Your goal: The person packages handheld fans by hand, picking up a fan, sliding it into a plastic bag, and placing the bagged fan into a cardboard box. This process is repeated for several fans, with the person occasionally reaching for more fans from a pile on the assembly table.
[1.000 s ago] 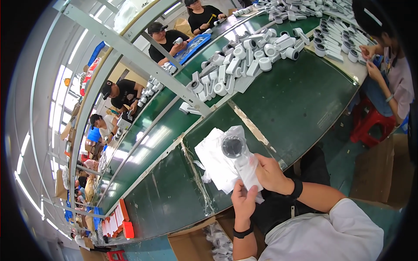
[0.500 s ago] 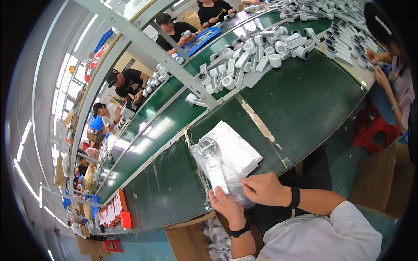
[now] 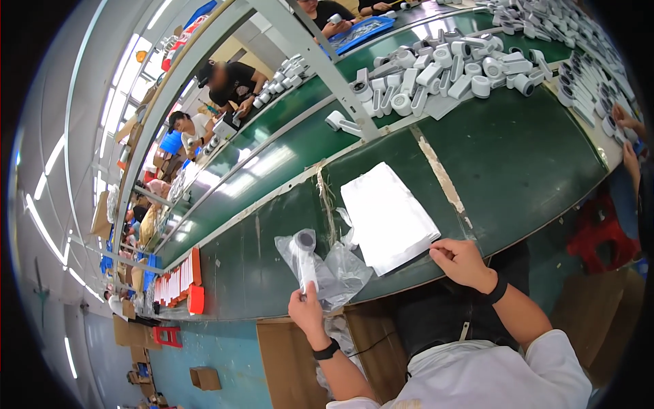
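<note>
My left hand point(image 3: 306, 315) is closed on the handle of a white device with a round, dark-centred head point(image 3: 304, 240), inside a clear plastic bag point(image 3: 332, 281). The bagged device is over the near edge of the green table, its head pointing away from me. Loose plastic spreads to its right. My right hand point(image 3: 466, 264) has its fingers curled, thumb and forefinger pinched at the near right corner of a flat white stack of sheets or bags point(image 3: 388, 218). Whether the stack is paper or film I cannot tell.
A heap of similar white devices point(image 3: 443, 71) lies on the green table point(image 3: 504, 146) beyond the stack. A metal post point(image 3: 340, 78) rises at the table's far edge. Below me stands an open cardboard box point(image 3: 289, 361) with bagged items. Co-workers sit across and at the right.
My left hand has carried the bagged device left, away from the white stack. My right hand has let go of the bag and moved right to the stack's corner. The view has shifted.
</note>
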The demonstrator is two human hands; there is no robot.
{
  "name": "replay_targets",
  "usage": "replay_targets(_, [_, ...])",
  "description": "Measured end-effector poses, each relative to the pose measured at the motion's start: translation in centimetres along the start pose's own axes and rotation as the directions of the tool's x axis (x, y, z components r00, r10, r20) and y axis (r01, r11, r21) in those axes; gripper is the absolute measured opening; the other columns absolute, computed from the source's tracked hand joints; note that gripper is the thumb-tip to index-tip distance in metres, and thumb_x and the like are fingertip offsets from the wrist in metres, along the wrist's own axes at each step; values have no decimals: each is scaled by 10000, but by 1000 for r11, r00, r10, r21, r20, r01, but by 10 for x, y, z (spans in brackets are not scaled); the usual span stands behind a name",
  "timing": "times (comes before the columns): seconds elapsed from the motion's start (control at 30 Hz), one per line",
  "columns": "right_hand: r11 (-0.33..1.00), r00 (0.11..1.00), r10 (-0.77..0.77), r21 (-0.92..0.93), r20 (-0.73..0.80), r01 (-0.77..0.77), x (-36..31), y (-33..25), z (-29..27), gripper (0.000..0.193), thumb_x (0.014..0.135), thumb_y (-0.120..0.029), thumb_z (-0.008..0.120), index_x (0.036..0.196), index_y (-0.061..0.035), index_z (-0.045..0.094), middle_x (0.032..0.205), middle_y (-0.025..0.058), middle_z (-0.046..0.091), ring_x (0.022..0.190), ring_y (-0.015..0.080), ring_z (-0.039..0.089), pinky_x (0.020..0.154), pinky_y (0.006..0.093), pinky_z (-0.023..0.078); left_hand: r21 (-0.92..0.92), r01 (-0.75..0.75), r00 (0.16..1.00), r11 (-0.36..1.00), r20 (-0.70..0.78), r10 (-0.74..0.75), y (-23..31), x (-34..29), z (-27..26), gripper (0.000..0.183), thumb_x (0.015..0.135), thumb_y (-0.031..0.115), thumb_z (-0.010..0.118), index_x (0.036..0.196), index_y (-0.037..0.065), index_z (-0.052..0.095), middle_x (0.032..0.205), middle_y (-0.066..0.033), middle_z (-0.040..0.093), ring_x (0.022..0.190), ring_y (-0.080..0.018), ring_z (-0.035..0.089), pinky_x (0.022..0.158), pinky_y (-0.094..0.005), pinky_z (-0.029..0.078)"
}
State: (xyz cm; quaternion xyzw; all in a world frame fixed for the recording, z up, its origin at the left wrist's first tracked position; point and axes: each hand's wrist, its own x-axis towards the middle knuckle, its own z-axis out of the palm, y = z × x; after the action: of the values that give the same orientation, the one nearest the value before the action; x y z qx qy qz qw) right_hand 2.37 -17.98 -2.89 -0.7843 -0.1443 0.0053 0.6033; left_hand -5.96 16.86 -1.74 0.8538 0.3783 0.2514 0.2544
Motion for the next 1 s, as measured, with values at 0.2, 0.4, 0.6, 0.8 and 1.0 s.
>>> replay_targets(0.2, [999, 999, 8, 43, -35, -6, -1, 11, 0, 165, 868, -125, 666, 943, 21, 682, 686, 69, 656, 569, 93, 592, 541, 240, 468, 62, -89, 977, 994, -190, 100, 21, -11, -61, 274, 816, 224, 731, 908, -28, 673, 784, -96, 648, 692, -169, 563, 645, -309, 456])
replay_targets(0.4, [999, 999, -12, 39, -43, 14, -2, 7, 4, 136, 867, -89, 666, 945, 21, 686, 702, 28, 647, 581, 50, 557, 537, 214, 451, -371, -70, 996, 926, -82, 42, 75, -53, -95, 148, 869, 57, 654, 981, -40, 649, 873, -38, 645, 754, -93, 550, 668, -231, 448])
replay_targets(0.6, [968, 991, -118, 228, 66, 101, -14, -47, 8, 209, 838, -85, 701, 1035, -21, 674, 758, 21, 651, 604, 48, 554, 545, 206, 447, -860, -29, 958, 510, 121, 259, 105, -88, -55, 581, 800, -106, 677, 1318, 5, 438, 999, -100, 660, 891, -158, 645, 784, -257, 517])
replay_targets(0.8, [932, 954, -139, 362, 265, 36, -6, -69, 23, 381, 816, -178, 775, 1140, -46, 624, 968, 43, 659, 816, 83, 601, 653, 244, 497, -922, 176, 889, 344, 299, 347, 127, -110, 5, 705, 731, -161, 694, 1348, 27, 409, 976, -104, 666, 839, -148, 648, 728, -253, 535])
replay_targets(1.0, [825, 941, -52, 546, 334, -148, -6, -58, 20, 196, 888, -142, 705, 1029, -15, 656, 883, 3, 657, 796, 52, 593, 684, 224, 492, -887, 393, 800, 242, 460, 384, 121, -107, 25, 507, 764, -115, 691, 1226, -5, 513, 1039, -120, 658, 886, -170, 656, 776, -269, 539])
